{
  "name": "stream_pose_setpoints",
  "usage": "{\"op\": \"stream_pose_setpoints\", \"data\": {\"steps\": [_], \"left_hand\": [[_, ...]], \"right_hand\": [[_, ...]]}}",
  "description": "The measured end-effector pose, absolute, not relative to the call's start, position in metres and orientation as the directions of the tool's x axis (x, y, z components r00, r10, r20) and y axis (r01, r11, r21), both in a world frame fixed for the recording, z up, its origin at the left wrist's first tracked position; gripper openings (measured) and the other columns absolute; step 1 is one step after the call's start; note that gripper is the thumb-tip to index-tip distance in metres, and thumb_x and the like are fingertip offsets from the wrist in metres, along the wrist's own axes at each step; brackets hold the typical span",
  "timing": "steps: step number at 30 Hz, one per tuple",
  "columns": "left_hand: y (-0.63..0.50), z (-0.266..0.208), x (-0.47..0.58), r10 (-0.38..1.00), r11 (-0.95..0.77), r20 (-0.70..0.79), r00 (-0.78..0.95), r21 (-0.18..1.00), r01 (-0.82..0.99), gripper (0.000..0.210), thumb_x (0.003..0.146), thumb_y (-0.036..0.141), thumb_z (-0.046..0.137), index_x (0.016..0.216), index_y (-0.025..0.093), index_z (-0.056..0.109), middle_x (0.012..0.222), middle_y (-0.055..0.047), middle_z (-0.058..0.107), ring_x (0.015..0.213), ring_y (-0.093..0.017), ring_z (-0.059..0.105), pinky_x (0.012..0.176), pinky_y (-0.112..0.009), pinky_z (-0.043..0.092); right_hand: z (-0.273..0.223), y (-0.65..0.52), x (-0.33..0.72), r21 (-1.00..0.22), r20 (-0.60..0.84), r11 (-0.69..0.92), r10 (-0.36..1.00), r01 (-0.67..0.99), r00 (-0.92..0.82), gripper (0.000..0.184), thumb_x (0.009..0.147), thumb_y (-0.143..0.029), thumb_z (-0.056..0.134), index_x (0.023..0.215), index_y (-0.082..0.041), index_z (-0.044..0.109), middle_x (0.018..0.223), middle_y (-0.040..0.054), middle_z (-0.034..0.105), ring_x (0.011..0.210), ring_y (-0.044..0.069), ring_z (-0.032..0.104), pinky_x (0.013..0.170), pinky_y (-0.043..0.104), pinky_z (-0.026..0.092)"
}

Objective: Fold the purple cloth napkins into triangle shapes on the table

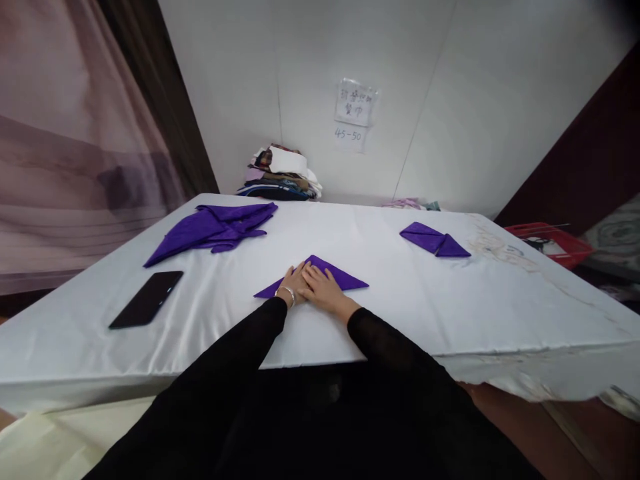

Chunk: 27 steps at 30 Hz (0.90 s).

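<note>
A purple cloth napkin (pixel 345 278) lies folded into a flat triangle near the front of the table, its peak pointing away from me. My left hand (pixel 295 283) rests flat on its middle, with a bracelet round the wrist. Beside it and partly over its fingers, my right hand (pixel 323 289) presses on the same cloth, fingers stretched out. Both hands are open and cover the triangle's centre and part of its lower edge. Toward the right lies another folded purple napkin (pixel 425 239), a compact shape with pointed ends. Loose purple cloths (pixel 215 227) lie in a heap at the back left.
A black phone or tablet (pixel 147 300) lies on the white tablecloth (pixel 225 333) at left. Behind the table sits a stack of folded clothes (pixel 283 177), below a handwritten sign (pixel 355 103) on the wall. A red basket (pixel 565 243) stands past the right edge.
</note>
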<state>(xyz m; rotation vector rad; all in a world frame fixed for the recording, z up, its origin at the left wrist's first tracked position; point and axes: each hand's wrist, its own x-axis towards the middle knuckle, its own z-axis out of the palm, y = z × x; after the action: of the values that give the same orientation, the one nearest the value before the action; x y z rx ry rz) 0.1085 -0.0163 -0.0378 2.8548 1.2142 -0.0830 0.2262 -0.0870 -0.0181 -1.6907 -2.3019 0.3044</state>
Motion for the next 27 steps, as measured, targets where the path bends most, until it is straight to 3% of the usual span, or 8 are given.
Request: {"op": "stream_pose_setpoints", "data": {"steps": [3,13,19,24,27], "left_hand": [[-0.015,-0.040,0.110,0.735,-0.676,-0.034,0.677,0.026,0.736,0.062,0.088,0.045,0.032,0.142,0.017,0.024,0.152,-0.009,0.015,0.139,-0.024,0.008,0.110,-0.047,0.012],[-0.010,-0.038,0.092,0.788,-0.608,-0.009,0.616,0.146,0.780,0.070,0.086,0.060,0.022,0.141,0.018,0.026,0.151,-0.007,0.020,0.138,-0.025,0.012,0.110,-0.047,0.009],[0.001,-0.030,0.010,0.917,-0.392,-0.015,0.398,0.133,0.910,0.055,0.092,0.048,0.023,0.137,0.019,0.034,0.149,-0.007,0.025,0.138,-0.024,0.014,0.109,-0.051,0.011],[0.005,-0.022,-0.038,0.986,-0.166,0.037,0.161,0.206,0.964,0.048,0.093,0.043,0.024,0.129,0.020,0.045,0.142,-0.009,0.039,0.133,-0.024,0.029,0.107,-0.047,0.021],[-0.006,-0.019,-0.018,0.979,-0.195,0.103,0.176,0.232,0.953,0.050,0.094,0.043,0.021,0.129,0.018,0.045,0.138,-0.009,0.045,0.130,-0.021,0.035,0.107,-0.040,0.024]], "right_hand": [[-0.025,-0.085,0.238,-0.356,0.046,0.257,0.965,0.898,-0.258,0.070,0.089,-0.061,0.019,0.145,-0.018,0.017,0.151,0.0075,0.014,0.138,0.022,0.011,0.109,0.044,0.008],[-0.035,-0.112,0.316,-0.220,-0.024,0.081,0.996,0.972,-0.088,0.072,0.087,-0.064,0.017,0.144,-0.020,0.021,0.151,0.0053,0.017,0.138,0.023,0.010,0.109,0.046,0.006],[-0.041,-0.115,0.326,-0.162,-0.041,0.038,0.998,0.986,-0.045,0.069,0.089,-0.061,0.017,0.144,-0.021,0.019,0.151,0.0037,0.016,0.139,0.022,0.009,0.110,0.046,0.008],[-0.044,-0.116,0.326,-0.129,-0.043,0.037,0.998,0.991,-0.043,0.067,0.090,-0.059,0.017,0.144,-0.019,0.021,0.151,0.0040,0.017,0.139,0.023,0.010,0.110,0.047,0.010],[-0.045,-0.115,0.325,-0.121,-0.033,0.034,0.999,0.992,-0.038,0.066,0.090,-0.058,0.018,0.144,-0.019,0.021,0.151,0.0034,0.017,0.139,0.022,0.010,0.110,0.047,0.011]]}}
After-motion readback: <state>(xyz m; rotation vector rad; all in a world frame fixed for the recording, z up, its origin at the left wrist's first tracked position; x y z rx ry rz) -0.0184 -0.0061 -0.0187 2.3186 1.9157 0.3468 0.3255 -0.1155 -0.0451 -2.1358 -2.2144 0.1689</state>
